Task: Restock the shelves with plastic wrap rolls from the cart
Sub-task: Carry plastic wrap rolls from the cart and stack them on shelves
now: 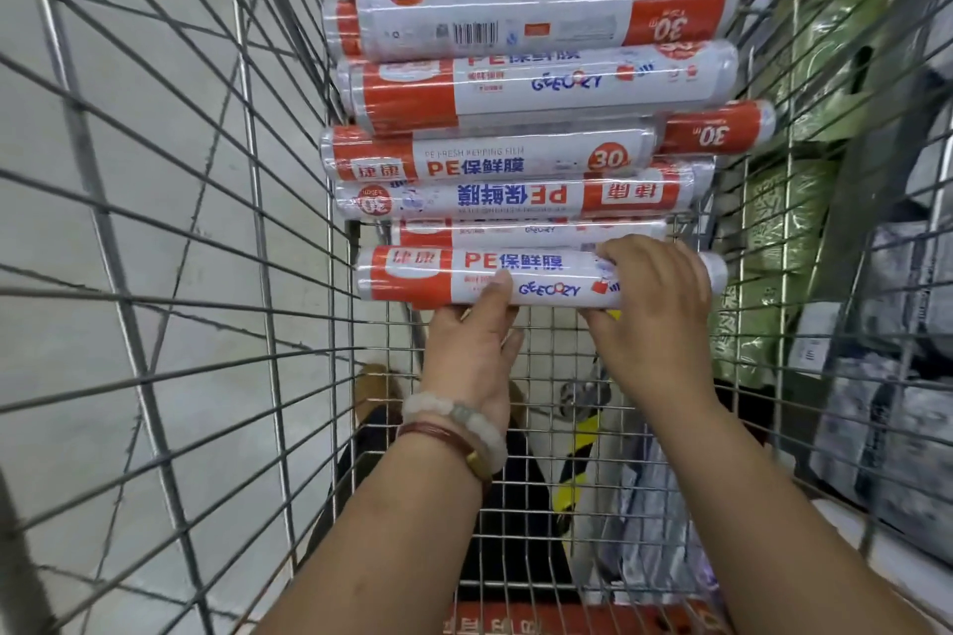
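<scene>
Left hand (472, 351) and right hand (655, 294) grip nearest roll (541, 276) in cart (289, 222)

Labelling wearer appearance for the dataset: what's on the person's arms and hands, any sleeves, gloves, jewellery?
Both forearms bare, with no sleeves or gloves in view. The left hand has a pale beaded bracelet and a dark red bangle with a gold clasp at the wrist. The right hand shows no jewellery.

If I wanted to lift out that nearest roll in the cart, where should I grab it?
Probably as the person does: the nearest roll lies crosswise, so come from the near side and wrap each hand round the barrel. The left hand holds it near the middle from below, thumb on top; the right hand curls over its right end. Other rolls crowd the far side.
</scene>
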